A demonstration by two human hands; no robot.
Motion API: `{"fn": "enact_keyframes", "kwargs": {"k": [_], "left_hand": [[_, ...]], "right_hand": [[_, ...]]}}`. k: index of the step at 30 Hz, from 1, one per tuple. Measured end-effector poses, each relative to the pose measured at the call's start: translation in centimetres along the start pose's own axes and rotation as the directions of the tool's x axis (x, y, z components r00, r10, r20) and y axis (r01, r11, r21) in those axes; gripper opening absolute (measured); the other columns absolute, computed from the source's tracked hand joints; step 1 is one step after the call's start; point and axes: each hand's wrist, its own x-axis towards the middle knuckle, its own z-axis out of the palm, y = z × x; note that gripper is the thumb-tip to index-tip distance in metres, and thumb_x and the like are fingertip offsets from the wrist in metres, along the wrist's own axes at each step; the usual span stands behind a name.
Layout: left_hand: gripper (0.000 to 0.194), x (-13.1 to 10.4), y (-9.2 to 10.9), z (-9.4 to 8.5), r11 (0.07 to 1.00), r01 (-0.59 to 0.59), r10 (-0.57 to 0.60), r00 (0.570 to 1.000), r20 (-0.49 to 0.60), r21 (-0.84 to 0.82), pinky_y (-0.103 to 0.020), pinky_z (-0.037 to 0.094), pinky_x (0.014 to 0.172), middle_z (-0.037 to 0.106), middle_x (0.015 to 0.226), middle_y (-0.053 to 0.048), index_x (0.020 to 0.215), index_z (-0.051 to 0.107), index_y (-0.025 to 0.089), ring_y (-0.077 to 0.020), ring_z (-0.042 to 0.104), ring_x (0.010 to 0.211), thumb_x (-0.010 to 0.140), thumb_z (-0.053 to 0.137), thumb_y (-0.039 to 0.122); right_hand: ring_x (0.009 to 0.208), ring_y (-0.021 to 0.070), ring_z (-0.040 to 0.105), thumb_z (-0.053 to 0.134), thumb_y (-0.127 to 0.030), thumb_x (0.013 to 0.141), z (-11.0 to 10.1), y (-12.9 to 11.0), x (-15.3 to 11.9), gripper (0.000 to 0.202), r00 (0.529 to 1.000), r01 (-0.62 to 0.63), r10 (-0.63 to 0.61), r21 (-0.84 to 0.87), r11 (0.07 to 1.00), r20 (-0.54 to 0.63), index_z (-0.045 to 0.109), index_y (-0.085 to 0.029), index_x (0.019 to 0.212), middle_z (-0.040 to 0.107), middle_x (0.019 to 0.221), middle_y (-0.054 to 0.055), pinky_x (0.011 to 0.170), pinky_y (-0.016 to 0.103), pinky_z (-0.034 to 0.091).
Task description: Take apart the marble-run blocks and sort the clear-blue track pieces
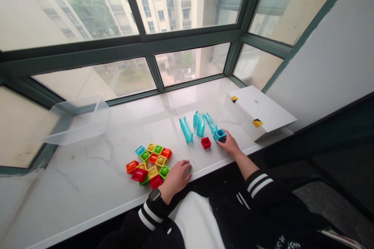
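My right hand (229,144) grips a blue cube-shaped block (219,135) with a round hollow in its top, on the marble-patterned sill. Just left of it sits a red block (206,142). Behind these lie translucent blue track pieces: a straight one (186,130), a stack of curved ones (199,123) and a narrower one (209,123) that reaches to the held block. My left hand (179,173) rests palm down at the sill's front edge, fingers extended, holding nothing. Beside it is a cluster of red, orange, yellow, green and blue blocks (153,158).
A clear plastic bin (78,120) stands at the left by the window. On the right, a white box (260,111) with yellow-and-black tape tabs sits near the wall. The window frame (122,52) borders the sill (96,186) at the back.
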Motion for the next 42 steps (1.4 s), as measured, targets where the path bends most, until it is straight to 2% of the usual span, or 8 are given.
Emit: {"fn": "enact_keyframes", "kwargs": {"k": [14, 19, 22, 27, 30, 34, 37, 42], "left_hand": [[0.035, -0.7, 1.1, -1.6, 0.988, -0.032, 0.028, 0.999, -0.028, -0.152, -0.045, 0.050, 0.115, 0.067, 0.139, -0.011, 0.128, 0.071, 0.027, -0.0287, 0.064, 0.129, 0.095, 0.063, 0.034], [0.031, -2.9, 1.1, -5.7, 0.974, -0.107, 0.054, 0.966, -0.252, -0.201, -0.042, 0.050, 0.115, 0.070, 0.133, -0.007, 0.127, 0.071, 0.028, -0.0242, 0.064, 0.127, 0.102, 0.055, 0.037], [0.030, -5.0, -0.5, -8.6, 0.989, -0.039, -0.030, 0.894, -0.446, -0.145, -0.044, 0.049, 0.114, 0.071, 0.130, -0.009, 0.125, 0.070, 0.026, -0.0260, 0.063, 0.126, 0.103, 0.053, 0.036], [0.033, -9.2, -5.1, -11.2, 0.966, 0.241, -0.240, 0.721, -0.650, -0.090, -0.052, 0.046, 0.116, 0.068, 0.128, -0.011, 0.126, 0.065, 0.024, -0.0304, 0.061, 0.125, 0.097, 0.058, 0.037], [0.047, -11.1, -7.5, -10.5, 0.935, 0.332, -0.333, 0.706, -0.625, -0.123, -0.052, 0.048, 0.115, 0.066, 0.130, -0.011, 0.134, 0.059, 0.023, -0.0317, 0.062, 0.125, 0.092, 0.064, 0.044], [0.058, -12.2, -8.9, -8.7, 0.903, 0.400, -0.418, 0.733, -0.536, -0.157, -0.051, 0.049, 0.113, 0.065, 0.133, -0.012, 0.135, 0.056, 0.021, -0.0327, 0.062, 0.127, 0.086, 0.070, 0.047], [0.053, -12.3, -8.9, -8.0, 0.874, 0.456, -0.475, 0.727, -0.495, -0.168, -0.049, 0.052, 0.108, 0.068, 0.126, -0.012, 0.130, 0.057, 0.021, -0.0323, 0.065, 0.122, 0.085, 0.070, 0.045], [0.044, -12.3, -8.5, -7.8, 0.876, 0.457, -0.473, 0.746, -0.468, -0.158, -0.045, 0.053, 0.104, 0.070, 0.124, -0.011, 0.125, 0.058, 0.023, -0.0304, 0.068, 0.117, 0.086, 0.070, 0.039]], "right_hand": [[0.106, 0.0298, 0.074, 0.075, -0.047, 0.074, -0.2, -0.8, -0.3, 0.073, 1.000, -0.013, 0.013, -0.005, 1.000, -0.004, 0.054, -0.026, 0.140, 0.073, 0.123, 0.010, 0.098, 0.049, 0.059], [0.114, 0.0330, 0.072, 0.080, -0.056, 0.069, -0.5, -0.6, -0.4, 0.099, 0.996, -0.092, 0.090, 0.109, 0.990, 0.018, 0.042, -0.021, 0.154, 0.060, 0.145, 0.020, 0.096, 0.048, 0.061], [0.125, 0.0351, 0.066, 0.081, -0.061, 0.067, -1.3, -0.2, -1.0, 0.109, 0.995, -0.101, 0.102, 0.155, 0.983, 0.003, 0.036, -0.019, 0.157, 0.052, 0.152, 0.023, 0.096, 0.047, 0.060], [0.096, 0.0307, 0.072, 0.069, -0.063, 0.077, -3.0, -0.9, -4.2, 0.076, 0.970, -0.181, 0.183, 0.024, 0.983, -0.162, 0.053, -0.018, 0.137, 0.074, 0.106, 0.012, 0.085, 0.045, 0.059], [0.075, 0.0278, 0.069, 0.057, -0.062, 0.088, -2.5, -3.0, -6.2, 0.048, 0.967, -0.181, 0.180, 0.012, 0.983, -0.178, 0.061, -0.023, 0.116, 0.069, 0.074, 0.002, 0.078, 0.043, 0.057], [0.069, 0.0247, 0.065, 0.057, -0.055, 0.094, 0.7, -8.2, -7.6, 0.032, 0.991, 0.086, -0.094, 0.083, 0.993, 0.091, 0.068, -0.026, 0.098, 0.069, 0.076, 0.004, 0.071, 0.039, 0.056], [0.079, 0.0244, 0.070, 0.059, -0.044, 0.097, 4.4, -13.1, -7.8, 0.023, 0.888, 0.317, -0.359, 0.184, 0.930, 0.285, 0.071, -0.025, 0.103, 0.074, 0.090, 0.007, 0.077, 0.040, 0.060], [0.124, 0.0285, 0.065, 0.069, -0.026, 0.091, 11.3, -19.1, -9.4, 0.038, 0.583, 0.629, -0.658, 0.248, 0.737, 0.476, 0.070, -0.026, 0.129, 0.070, 0.132, 0.011, 0.108, 0.049, 0.054]]}}
